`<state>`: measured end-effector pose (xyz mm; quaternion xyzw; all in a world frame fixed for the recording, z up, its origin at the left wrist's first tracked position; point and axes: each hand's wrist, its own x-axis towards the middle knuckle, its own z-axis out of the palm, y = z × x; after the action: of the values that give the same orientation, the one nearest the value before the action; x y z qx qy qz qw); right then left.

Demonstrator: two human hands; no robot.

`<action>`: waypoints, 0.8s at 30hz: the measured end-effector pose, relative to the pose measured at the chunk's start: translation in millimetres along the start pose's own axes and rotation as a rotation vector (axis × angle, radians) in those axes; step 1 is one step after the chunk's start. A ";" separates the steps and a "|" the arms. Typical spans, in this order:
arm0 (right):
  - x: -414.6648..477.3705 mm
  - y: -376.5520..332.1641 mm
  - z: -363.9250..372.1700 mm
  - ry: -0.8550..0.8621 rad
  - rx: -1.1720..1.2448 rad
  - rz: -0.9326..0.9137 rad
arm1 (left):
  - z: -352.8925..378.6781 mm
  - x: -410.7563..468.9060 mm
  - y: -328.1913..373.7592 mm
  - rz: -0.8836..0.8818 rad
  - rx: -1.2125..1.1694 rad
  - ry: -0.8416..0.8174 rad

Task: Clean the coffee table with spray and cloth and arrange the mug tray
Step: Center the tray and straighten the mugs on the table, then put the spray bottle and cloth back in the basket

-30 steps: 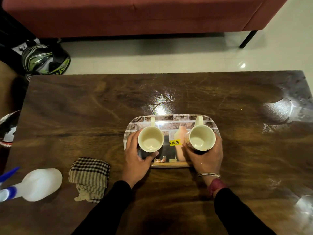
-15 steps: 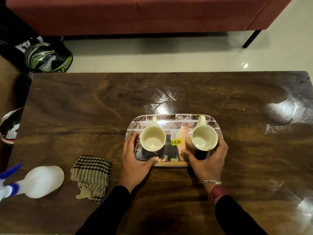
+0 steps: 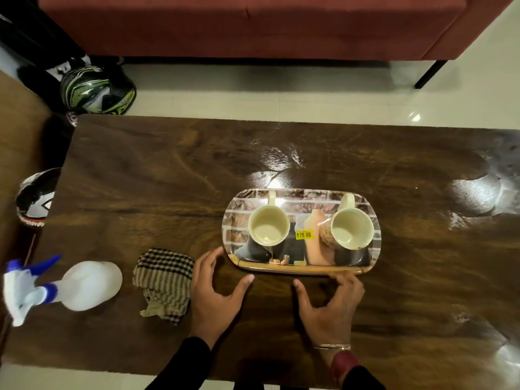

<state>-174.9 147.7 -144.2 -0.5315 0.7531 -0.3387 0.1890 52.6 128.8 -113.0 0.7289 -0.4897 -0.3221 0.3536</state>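
The rounded rectangular brick-print tray (image 3: 301, 267) sits mid-counter on the dark glossy wood counter (image 3: 168, 178), carrying two cream mugs (image 3: 269, 225) side by side, handles pointing away. Just before its near edge, the left hand (image 3: 215, 294) and right hand (image 3: 329, 304) each show a spread, empty grip. Left of them lie a checked folded cloth (image 3: 164, 282) and a white spray bottle with blue trigger (image 3: 64, 285).

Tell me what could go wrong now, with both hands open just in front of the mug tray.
The right mug looks tilted on the tray, so a nudge from the right hand might tip it. The left hand sits beside the checked cloth and could drag it. The spray bottle lies on its side near the table's left edge; it might roll off.
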 end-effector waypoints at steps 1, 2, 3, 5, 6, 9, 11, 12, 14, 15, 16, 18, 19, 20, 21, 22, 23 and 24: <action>-3.6 -4.4 3.2 -0.028 0.007 -0.035 | -2.2 -4.6 -1.5 0.000 0.001 0.019; -6.5 -10.3 7.3 -0.054 0.020 -0.070 | -6.4 -9.2 -3.1 -0.009 -0.001 0.045; -8.8 -17.0 11.5 -0.079 0.034 -0.102 | -11.4 -13.8 -4.3 -0.020 -0.005 0.077; -12.7 -32.7 23.9 -0.129 0.054 -0.147 | -25.9 -20.8 -8.0 -0.032 0.005 0.146; -12.7 -39.2 28.7 -0.150 0.056 -0.169 | -30.6 -23.5 -9.7 -0.025 0.028 0.172; -20.2 -66.1 50.5 -0.206 0.084 -0.284 | -54.7 -31.9 -28.2 0.011 0.119 0.243; -26.1 -84.5 65.8 -0.256 0.101 -0.342 | -70.9 -33.0 -38.8 0.014 0.131 0.255; -32.4 -95.0 76.1 -0.299 0.108 -0.364 | -81.4 -33.7 -46.1 0.009 0.128 0.258; -48.9 -115.8 96.2 -0.406 0.113 -0.400 | -104.4 -36.5 -58.2 0.002 0.109 0.274; -57.4 -126.2 106.1 -0.462 0.116 -0.413 | -117.0 -37.0 -62.6 0.001 0.094 0.294; -63.6 -135.7 113.7 -0.510 0.116 -0.425 | -127.4 -36.4 -65.8 0.002 0.088 0.316; -76.8 -157.2 131.7 -0.569 0.100 -0.467 | -151.8 -35.7 -75.9 -0.002 0.110 0.370; -83.0 -166.9 140.1 -0.588 0.074 -0.495 | -163.7 -36.1 -82.2 -0.031 0.123 0.414; -88.9 -174.2 148.3 -0.605 0.030 -0.524 | -175.3 -36.1 -88.3 -0.088 0.120 0.470; -93.6 -179.3 155.2 -0.623 -0.033 -0.547 | -185.6 -34.8 -92.9 -0.159 0.094 0.526; -98.7 -182.9 161.8 -0.648 -0.107 -0.557 | -196.0 -32.0 -98.0 -0.217 0.051 0.568; -104.0 -184.3 167.2 -0.675 -0.181 -0.555 | -205.9 -27.1 -103.1 -0.247 0.004 0.585; -108.4 -183.5 172.4 -0.692 -0.244 -0.553 | -215.7 -20.2 -106.2 -0.235 -0.038 0.583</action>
<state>99.1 157.3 -142.5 -0.8127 0.5098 -0.0879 0.2680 273.9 219.7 -81.8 0.8356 -0.2740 -0.1472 0.4528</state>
